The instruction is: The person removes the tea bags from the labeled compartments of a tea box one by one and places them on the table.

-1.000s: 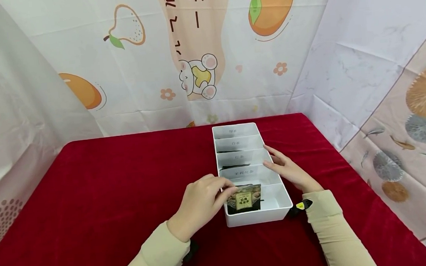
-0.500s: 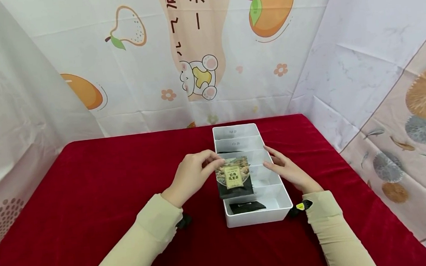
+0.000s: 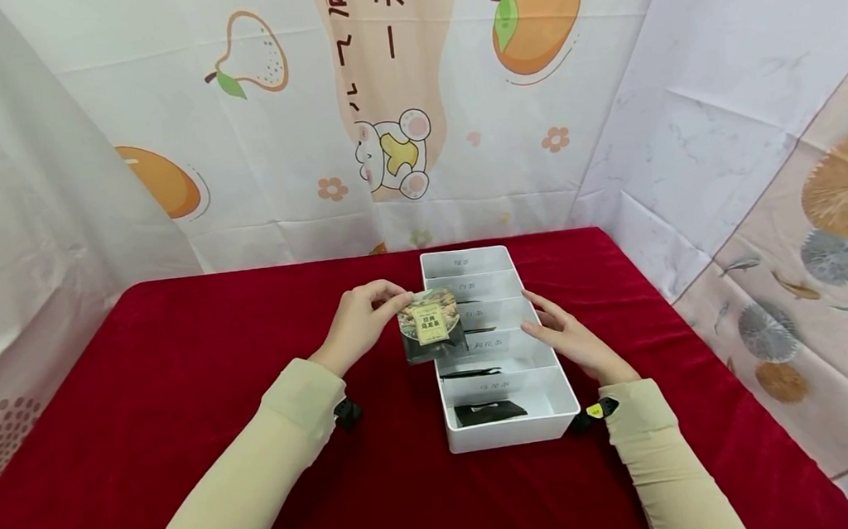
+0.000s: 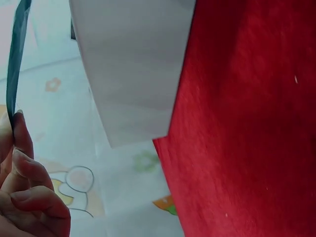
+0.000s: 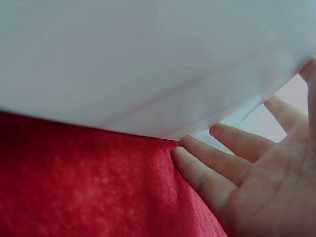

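My left hand [image 3: 359, 319] pinches a dark tea sachet [image 3: 432, 330] by its upper left corner, its pale yellow label facing up. The sachet hangs over the left rim of a white divided box [image 3: 514, 433]; in the left wrist view the sachet [image 4: 18, 59] appears edge-on between thumb and fingers. My right hand [image 3: 573, 337] rests with spread, fairly straight fingers along the box's right side. In the right wrist view the fingertips of that hand [image 5: 261, 168] lie against the white box wall [image 5: 138, 64]. Another black sachet [image 3: 490, 412] lies in the nearest compartment.
The box's labelled compartments run in a row away from me, several with dark sachets low inside. Red cloth [image 3: 251, 344] covers the table. A white printed curtain [image 3: 253, 186] hangs behind the far edge, and another printed sheet [image 3: 807, 284] stands along the right.
My left hand has lifted the tea sachet out of the nearest compartment and carried it away from me and left, to the box's left rim. The right hand has stayed at the box's side.
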The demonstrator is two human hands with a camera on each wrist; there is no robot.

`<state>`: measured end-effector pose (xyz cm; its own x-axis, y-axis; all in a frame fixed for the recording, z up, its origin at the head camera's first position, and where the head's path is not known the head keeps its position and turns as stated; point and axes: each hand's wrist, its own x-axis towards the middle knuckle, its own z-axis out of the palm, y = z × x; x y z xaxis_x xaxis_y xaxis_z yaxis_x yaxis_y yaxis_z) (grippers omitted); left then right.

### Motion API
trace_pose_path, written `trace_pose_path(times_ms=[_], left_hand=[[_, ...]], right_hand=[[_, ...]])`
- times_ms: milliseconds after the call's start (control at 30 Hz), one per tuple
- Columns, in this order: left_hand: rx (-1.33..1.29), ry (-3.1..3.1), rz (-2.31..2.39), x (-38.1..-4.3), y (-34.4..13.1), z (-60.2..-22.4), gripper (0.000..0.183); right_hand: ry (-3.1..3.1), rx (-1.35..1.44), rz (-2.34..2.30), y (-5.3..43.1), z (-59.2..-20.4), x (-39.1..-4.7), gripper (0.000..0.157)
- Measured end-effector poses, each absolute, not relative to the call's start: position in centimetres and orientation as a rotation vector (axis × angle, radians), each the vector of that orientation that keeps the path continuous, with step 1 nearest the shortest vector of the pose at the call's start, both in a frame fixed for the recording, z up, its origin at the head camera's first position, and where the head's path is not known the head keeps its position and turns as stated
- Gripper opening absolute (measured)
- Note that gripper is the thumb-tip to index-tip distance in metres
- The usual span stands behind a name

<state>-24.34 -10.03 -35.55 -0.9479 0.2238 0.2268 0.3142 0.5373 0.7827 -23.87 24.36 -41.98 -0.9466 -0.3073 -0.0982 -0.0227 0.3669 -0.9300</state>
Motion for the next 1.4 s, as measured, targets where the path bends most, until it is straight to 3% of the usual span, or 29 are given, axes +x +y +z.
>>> trace_pose_path(times_ms=[833,1400], left_hand=[[-0.223,-2.679,-1.464,-28.8,-13.2,-35.9,0.026],[-0.125,-2.784,-1.417,-29.5,-13.4,-37.2,0.026]], right_hand=[[2.359,-0.266,-1.612,24.1,-41.9,-23.9,0.073],[2.36,-0.267,-1.621,24.3,-41.9,-23.7,0.074]])
